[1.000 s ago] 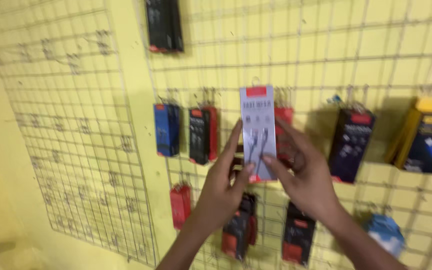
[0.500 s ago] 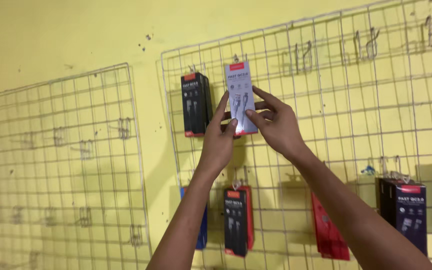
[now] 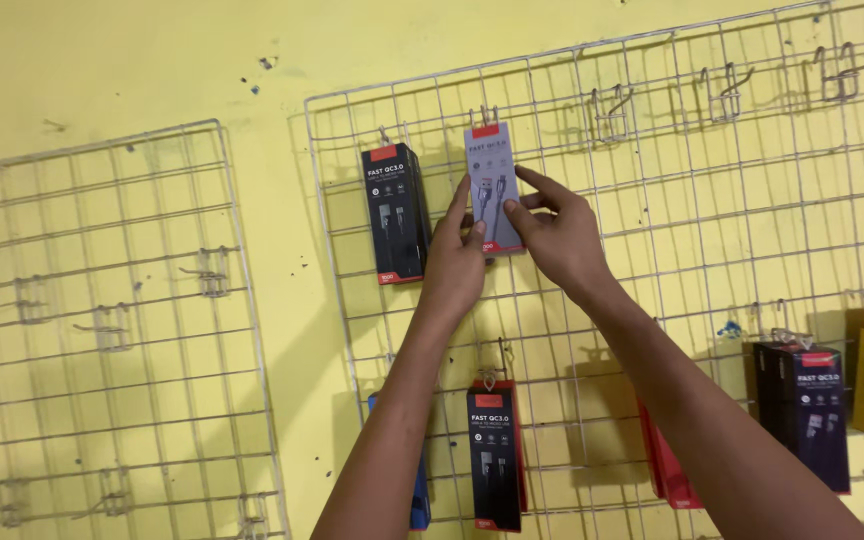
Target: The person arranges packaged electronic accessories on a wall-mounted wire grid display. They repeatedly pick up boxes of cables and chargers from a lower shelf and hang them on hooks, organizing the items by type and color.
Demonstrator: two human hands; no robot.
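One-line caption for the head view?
Both hands, left hand and right hand, hold a grey box at a hook.

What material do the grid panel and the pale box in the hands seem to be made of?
Grid panel: apparently painted or coated metal wire, thin pale rods crossing in squares. Pale box: probably printed cardboard with a slight sheen, flat faces and sharp edges; plastic cannot be excluded.

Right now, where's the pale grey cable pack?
In the head view the pale grey cable pack sits at the top hook row of the right wire grid, held by both hands, just right of the black pack.
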